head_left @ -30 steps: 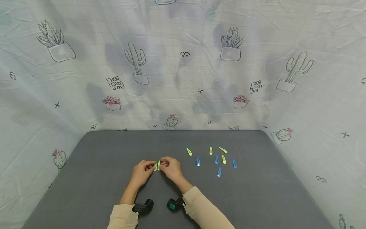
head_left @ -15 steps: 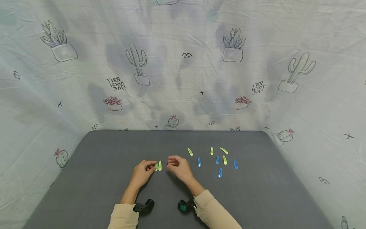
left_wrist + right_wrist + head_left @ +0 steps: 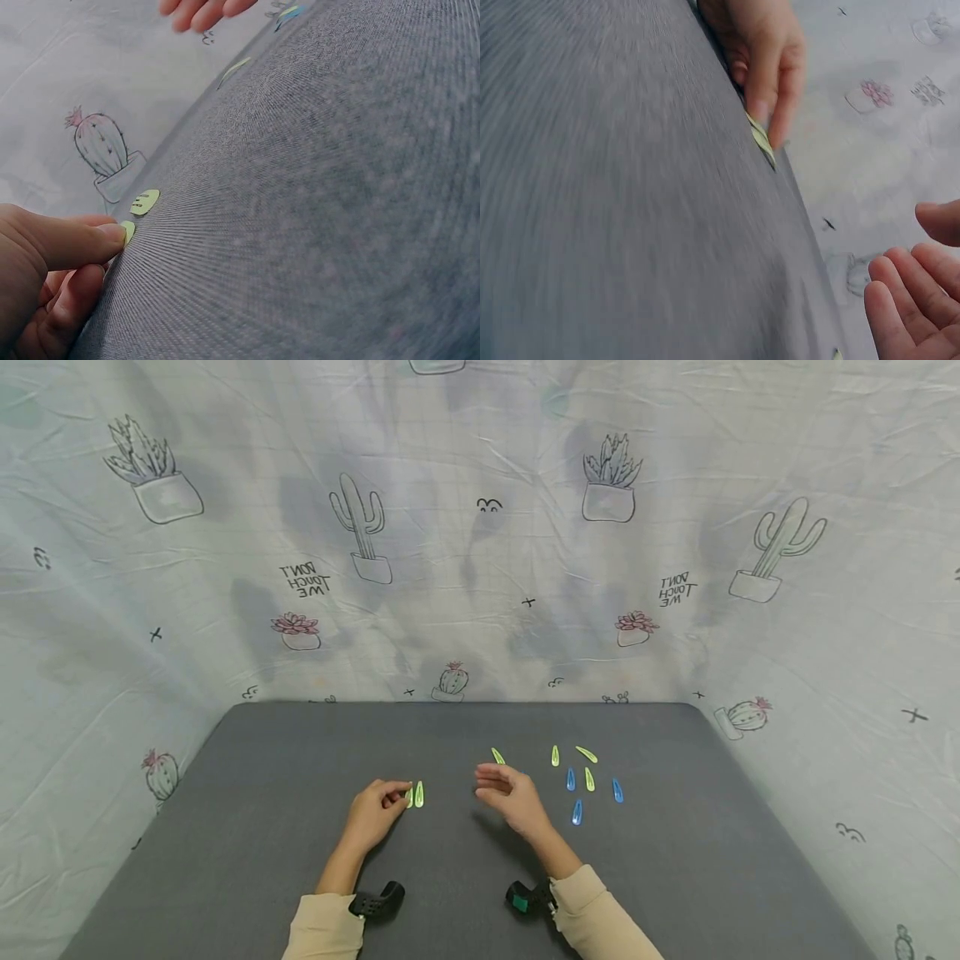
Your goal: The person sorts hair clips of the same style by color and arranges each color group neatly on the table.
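The left hand (image 3: pixel 371 814) pinches a slim lime-green teardrop-shaped hair clip (image 3: pixel 129 233); a matching green clip (image 3: pixel 419 794) lies just beside it, the two apparently lined up. The right hand (image 3: pixel 513 802), fingers loosely extended, holds nothing and partly hides a blue clip (image 3: pixel 522 772). Farther right, scattered clips (image 3: pixel 577 812) on the dark-grey table (image 3: pixel 300 743) seem not yet aligned.

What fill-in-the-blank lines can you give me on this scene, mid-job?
1. The left hand holds a clip coloured ____.
2. The right hand holds ____.
3. The clips of the other colour are ____.
4. The table is coloured ____.
Missing words: yellow-green; nothing; blue; grey.
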{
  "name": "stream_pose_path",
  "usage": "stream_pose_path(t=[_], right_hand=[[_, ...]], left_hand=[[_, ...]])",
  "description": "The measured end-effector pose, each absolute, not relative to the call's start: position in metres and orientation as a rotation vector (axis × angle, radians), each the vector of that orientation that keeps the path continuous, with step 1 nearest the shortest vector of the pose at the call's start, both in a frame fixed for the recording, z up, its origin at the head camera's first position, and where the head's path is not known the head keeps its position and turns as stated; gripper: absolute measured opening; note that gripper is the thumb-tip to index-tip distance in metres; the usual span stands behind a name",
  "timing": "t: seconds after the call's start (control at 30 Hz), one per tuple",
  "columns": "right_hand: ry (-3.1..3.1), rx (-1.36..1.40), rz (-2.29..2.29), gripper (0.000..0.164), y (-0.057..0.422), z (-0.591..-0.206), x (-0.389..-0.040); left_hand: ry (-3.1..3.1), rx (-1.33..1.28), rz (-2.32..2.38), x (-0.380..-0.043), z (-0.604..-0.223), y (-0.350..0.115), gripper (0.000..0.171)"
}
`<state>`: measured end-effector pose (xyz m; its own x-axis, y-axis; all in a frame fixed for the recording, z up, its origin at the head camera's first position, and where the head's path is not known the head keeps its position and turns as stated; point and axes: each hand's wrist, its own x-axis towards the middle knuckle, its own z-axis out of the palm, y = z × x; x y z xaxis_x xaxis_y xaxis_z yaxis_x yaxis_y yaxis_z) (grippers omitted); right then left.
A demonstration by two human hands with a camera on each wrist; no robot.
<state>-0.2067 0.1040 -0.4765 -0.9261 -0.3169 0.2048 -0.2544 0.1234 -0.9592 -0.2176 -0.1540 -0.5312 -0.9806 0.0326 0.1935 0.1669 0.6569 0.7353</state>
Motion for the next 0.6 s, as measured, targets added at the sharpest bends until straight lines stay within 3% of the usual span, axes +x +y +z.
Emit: stream_pose_path(t=[0.4,0.6], right_hand=[[2.443,-0.576,-2.059,0.040,0.166,-0.508,-0.210],[2.509,-0.503,-2.080,0.041,0.192,-0.500,-0.203]], left_hand=[[-2.709,-0.157,-1.227,-0.215,-0.533,-0.153,0.024],[-2.705,-0.157,-1.222,-0.214,-0.535,-0.152,0.024]])
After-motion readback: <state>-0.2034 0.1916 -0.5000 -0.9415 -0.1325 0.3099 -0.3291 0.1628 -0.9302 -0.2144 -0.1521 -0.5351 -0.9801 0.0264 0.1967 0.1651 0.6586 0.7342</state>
